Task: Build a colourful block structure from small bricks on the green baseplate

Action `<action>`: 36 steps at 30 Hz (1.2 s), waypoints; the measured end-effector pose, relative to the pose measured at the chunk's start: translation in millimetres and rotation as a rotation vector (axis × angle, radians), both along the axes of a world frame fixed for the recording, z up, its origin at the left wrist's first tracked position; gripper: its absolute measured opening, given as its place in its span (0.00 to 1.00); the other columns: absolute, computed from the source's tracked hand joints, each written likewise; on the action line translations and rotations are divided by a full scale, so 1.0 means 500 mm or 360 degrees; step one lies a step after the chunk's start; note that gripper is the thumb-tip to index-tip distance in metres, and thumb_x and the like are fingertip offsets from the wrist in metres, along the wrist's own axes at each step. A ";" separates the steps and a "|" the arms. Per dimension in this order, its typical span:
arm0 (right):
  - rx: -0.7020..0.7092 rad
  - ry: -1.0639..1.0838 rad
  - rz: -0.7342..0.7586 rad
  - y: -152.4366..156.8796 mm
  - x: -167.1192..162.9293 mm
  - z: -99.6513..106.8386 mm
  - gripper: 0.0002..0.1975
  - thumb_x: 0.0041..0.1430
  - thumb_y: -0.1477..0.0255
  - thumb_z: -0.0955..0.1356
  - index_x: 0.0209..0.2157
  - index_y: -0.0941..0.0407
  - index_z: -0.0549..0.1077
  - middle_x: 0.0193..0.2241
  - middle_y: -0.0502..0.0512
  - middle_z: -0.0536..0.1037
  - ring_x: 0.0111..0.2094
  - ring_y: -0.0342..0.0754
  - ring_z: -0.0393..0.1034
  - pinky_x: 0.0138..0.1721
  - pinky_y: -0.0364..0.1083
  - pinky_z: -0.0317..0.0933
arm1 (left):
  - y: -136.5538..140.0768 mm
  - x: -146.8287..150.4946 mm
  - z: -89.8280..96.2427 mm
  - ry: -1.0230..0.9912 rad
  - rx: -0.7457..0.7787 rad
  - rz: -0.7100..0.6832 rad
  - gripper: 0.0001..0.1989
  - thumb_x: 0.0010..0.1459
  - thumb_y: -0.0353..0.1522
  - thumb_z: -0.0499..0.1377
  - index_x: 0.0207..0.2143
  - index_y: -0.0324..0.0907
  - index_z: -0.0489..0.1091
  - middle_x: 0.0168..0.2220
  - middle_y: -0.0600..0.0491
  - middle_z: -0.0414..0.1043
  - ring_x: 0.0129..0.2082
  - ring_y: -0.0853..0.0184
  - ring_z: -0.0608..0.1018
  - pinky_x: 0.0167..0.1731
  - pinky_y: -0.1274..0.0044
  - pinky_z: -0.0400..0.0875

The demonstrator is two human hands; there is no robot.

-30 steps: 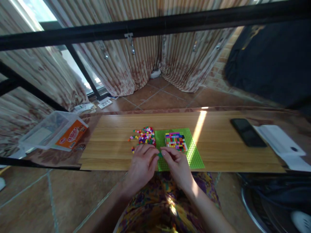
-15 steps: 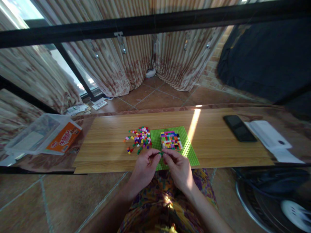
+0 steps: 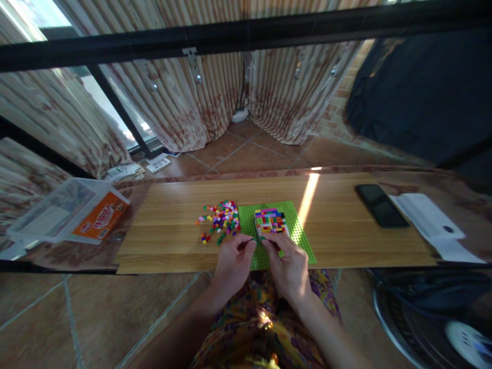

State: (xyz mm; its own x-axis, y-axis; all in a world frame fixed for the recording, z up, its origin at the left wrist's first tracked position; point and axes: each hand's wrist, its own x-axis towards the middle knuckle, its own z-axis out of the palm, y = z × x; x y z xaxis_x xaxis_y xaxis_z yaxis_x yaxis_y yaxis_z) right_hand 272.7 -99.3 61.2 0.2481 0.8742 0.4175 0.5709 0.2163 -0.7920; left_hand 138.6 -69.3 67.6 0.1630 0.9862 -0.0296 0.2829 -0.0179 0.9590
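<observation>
A green studded baseplate [image 3: 301,249] lies on the wooden board, and a multicoloured block of small toy bricks [image 3: 271,220] stands on it. My right hand [image 3: 288,261] is at the near edge of this block, thumb and forefinger pinching a small green brick [image 3: 262,238]. Just to its left, my left hand [image 3: 235,262] is closed, thumb against curled forefinger; a tiny dark bit shows at the fingertips, too small to name. Left of the baseplate is a loose pile of small coloured bricks [image 3: 223,218].
A clear plastic box [image 3: 57,205] with an orange label stands left of the wooden board [image 3: 161,230]. A black phone [image 3: 382,206] lies at the board's right end, beside a white opened carton [image 3: 430,220]. Sunlight stripes the board. A dark rail crosses above.
My hands have drawn slightly apart, and the right one has moved right, onto the near edge of the brick block. The green brick stays in its fingertips.
</observation>
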 end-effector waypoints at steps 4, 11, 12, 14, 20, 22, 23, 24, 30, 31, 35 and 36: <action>0.0098 -0.0214 -0.0130 0.038 0.039 -0.012 0.08 0.62 0.72 0.66 0.36 0.54 0.78 0.34 0.53 0.79 0.35 0.46 0.73 0.39 0.45 0.68 | 0.020 -0.021 -0.020 0.0083 0.0051 0.0068 0.09 0.58 0.35 0.55 0.32 0.40 0.72 0.25 0.55 0.71 0.26 0.70 0.73 0.27 0.80 0.67; 0.0147 -0.0494 -0.0253 0.097 0.087 -0.045 0.10 0.61 0.69 0.66 0.34 0.52 0.80 0.34 0.55 0.78 0.37 0.48 0.70 0.42 0.49 0.66 | 0.045 -0.083 -0.077 0.0450 0.0414 0.0098 0.08 0.60 0.33 0.55 0.36 0.41 0.72 0.33 0.51 0.75 0.35 0.66 0.76 0.37 0.76 0.69; 0.0117 -0.0499 -0.0240 0.099 0.088 -0.047 0.10 0.61 0.69 0.66 0.34 0.51 0.81 0.34 0.55 0.77 0.37 0.49 0.69 0.43 0.50 0.66 | 0.045 -0.087 -0.083 0.0473 0.0474 0.0049 0.08 0.61 0.33 0.54 0.37 0.41 0.72 0.34 0.51 0.75 0.35 0.66 0.76 0.38 0.75 0.69; 0.0064 -0.0495 -0.0210 0.101 0.086 -0.046 0.09 0.61 0.68 0.66 0.34 0.50 0.81 0.35 0.54 0.77 0.39 0.49 0.69 0.44 0.50 0.66 | 0.043 -0.091 -0.092 0.0503 0.0566 -0.0037 0.08 0.61 0.33 0.54 0.37 0.41 0.71 0.34 0.51 0.74 0.36 0.66 0.76 0.39 0.75 0.69; 0.0009 -0.0493 -0.0123 0.111 0.086 -0.037 0.08 0.59 0.69 0.67 0.33 0.51 0.81 0.36 0.55 0.76 0.40 0.50 0.67 0.44 0.50 0.64 | 0.040 -0.090 -0.102 0.0635 0.0660 -0.0118 0.07 0.63 0.32 0.53 0.37 0.41 0.70 0.35 0.50 0.74 0.37 0.64 0.76 0.40 0.73 0.69; 0.0005 -0.0466 -0.0128 0.116 0.088 -0.035 0.07 0.58 0.69 0.68 0.31 0.51 0.80 0.35 0.54 0.76 0.40 0.50 0.67 0.43 0.50 0.64 | 0.041 -0.090 -0.105 0.0663 0.0673 -0.0134 0.07 0.63 0.32 0.53 0.37 0.42 0.70 0.36 0.50 0.75 0.38 0.64 0.75 0.40 0.73 0.68; -0.0001 -0.0453 -0.0133 0.118 0.089 -0.034 0.06 0.57 0.69 0.69 0.31 0.52 0.80 0.35 0.54 0.76 0.39 0.50 0.67 0.43 0.50 0.64 | 0.041 -0.090 -0.105 0.0669 0.0678 -0.0137 0.07 0.63 0.31 0.53 0.37 0.42 0.70 0.36 0.50 0.75 0.38 0.64 0.75 0.41 0.73 0.68; -0.0008 -0.0445 -0.0134 0.120 0.089 -0.034 0.06 0.57 0.69 0.69 0.30 0.52 0.79 0.35 0.54 0.76 0.39 0.50 0.67 0.43 0.50 0.64 | 0.041 -0.089 -0.106 0.0671 0.0681 -0.0138 0.07 0.63 0.31 0.52 0.37 0.42 0.70 0.36 0.50 0.75 0.39 0.64 0.75 0.41 0.72 0.68; -0.0011 -0.0475 -0.0167 0.116 0.078 -0.032 0.09 0.59 0.69 0.67 0.29 0.53 0.79 0.33 0.55 0.76 0.38 0.50 0.67 0.44 0.51 0.63 | 0.039 -0.088 -0.106 0.0663 0.0688 -0.0133 0.07 0.63 0.32 0.52 0.38 0.42 0.70 0.36 0.50 0.74 0.39 0.64 0.75 0.41 0.72 0.68; -0.0014 -0.0485 -0.0172 0.115 0.077 -0.031 0.09 0.59 0.69 0.66 0.29 0.53 0.79 0.33 0.55 0.76 0.38 0.50 0.67 0.44 0.51 0.63 | 0.039 -0.088 -0.105 0.0665 0.0687 -0.0132 0.07 0.63 0.32 0.52 0.38 0.42 0.70 0.36 0.50 0.74 0.39 0.64 0.75 0.41 0.72 0.68; -0.0023 -0.0490 -0.0169 0.113 0.075 -0.032 0.09 0.59 0.70 0.66 0.31 0.54 0.78 0.34 0.56 0.76 0.38 0.50 0.68 0.44 0.51 0.63 | 0.038 -0.087 -0.105 0.0679 0.0683 -0.0133 0.08 0.63 0.32 0.52 0.37 0.42 0.70 0.36 0.50 0.74 0.39 0.64 0.75 0.40 0.72 0.68; -0.0028 -0.0481 -0.0171 0.114 0.076 -0.033 0.09 0.59 0.70 0.66 0.31 0.54 0.78 0.33 0.56 0.76 0.38 0.50 0.68 0.43 0.50 0.63 | 0.038 -0.087 -0.106 0.0680 0.0682 -0.0133 0.08 0.63 0.32 0.52 0.37 0.42 0.70 0.36 0.50 0.75 0.38 0.64 0.75 0.41 0.72 0.68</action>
State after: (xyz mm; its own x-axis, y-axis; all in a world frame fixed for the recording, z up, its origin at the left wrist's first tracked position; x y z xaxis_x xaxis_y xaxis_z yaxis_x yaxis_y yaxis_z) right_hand 310.4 -42.3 44.7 0.2062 0.8576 0.4712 0.7997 0.1298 -0.5862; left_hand 95.0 -50.2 14.7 0.3015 0.9091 0.2874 0.6219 -0.4159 0.6635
